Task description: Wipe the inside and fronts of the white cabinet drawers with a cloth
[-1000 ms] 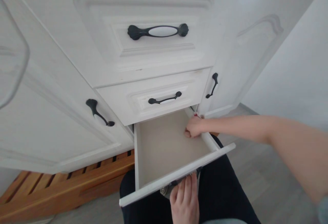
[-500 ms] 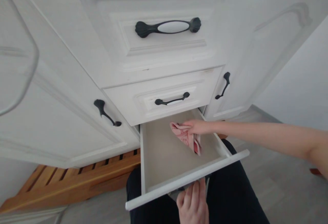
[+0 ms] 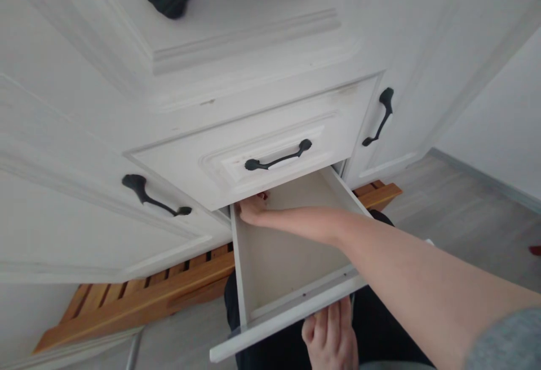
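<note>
A pulled-out white drawer juts from the lower part of a white cabinet. My right hand reaches into its back left corner, fingers closed round a cloth of which only a small red bit shows; the rest is hidden by the hand and the cabinet front. At the drawer's front edge, my left hand has its fingers curled up against the outer face of the drawer front, gripping it from below.
Above is a shut drawer with a dark handle. Cabinet doors with dark handles flank it. A slatted wooden platform lies under the cabinet. My dark-clad legs are below the drawer, over a grey floor.
My right hand has moved with the pink cloth from the drawer's right side to its back left corner. The view has come closer to the cabinet. My left hand keeps its hold.
</note>
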A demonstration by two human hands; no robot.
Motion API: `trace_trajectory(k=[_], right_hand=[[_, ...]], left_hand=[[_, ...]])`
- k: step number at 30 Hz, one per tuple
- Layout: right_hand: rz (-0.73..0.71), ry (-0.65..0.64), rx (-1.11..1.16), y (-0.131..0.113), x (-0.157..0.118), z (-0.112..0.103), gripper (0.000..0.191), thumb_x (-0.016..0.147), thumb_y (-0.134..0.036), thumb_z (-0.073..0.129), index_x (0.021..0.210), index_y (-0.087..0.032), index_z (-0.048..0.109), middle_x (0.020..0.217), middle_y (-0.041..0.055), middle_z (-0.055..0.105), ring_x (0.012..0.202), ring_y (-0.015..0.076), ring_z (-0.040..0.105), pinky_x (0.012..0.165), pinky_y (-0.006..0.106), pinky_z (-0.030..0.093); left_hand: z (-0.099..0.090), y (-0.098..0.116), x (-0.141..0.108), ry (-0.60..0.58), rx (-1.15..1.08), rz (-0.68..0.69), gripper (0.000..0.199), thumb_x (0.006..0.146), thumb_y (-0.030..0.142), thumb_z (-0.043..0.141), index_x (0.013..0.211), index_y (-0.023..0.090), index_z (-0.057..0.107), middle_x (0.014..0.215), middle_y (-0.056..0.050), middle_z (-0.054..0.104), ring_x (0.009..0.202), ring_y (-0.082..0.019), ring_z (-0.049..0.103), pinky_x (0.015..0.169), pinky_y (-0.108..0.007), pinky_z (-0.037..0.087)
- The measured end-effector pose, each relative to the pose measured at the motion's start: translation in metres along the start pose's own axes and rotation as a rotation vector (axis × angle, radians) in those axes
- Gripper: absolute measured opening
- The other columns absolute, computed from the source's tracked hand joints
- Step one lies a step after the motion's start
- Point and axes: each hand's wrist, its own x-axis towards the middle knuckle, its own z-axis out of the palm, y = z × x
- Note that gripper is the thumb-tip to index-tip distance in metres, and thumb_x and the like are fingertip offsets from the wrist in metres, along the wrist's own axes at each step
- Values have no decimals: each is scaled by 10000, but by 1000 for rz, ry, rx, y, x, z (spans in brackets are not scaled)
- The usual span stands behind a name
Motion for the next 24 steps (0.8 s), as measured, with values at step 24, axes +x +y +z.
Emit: trace_trajectory(k=[24], right_hand=[[-611,-705,-78,17,-89,-34,246,780,-97,624,987,-212,690,958,-37,726,788,131,653,579,210,423]], left_hand=[[-8,-7,4,-144,51,98,365,900,189,536,1219,214,711,1069,-40,774,1059,-186,617,914,-373,357]])
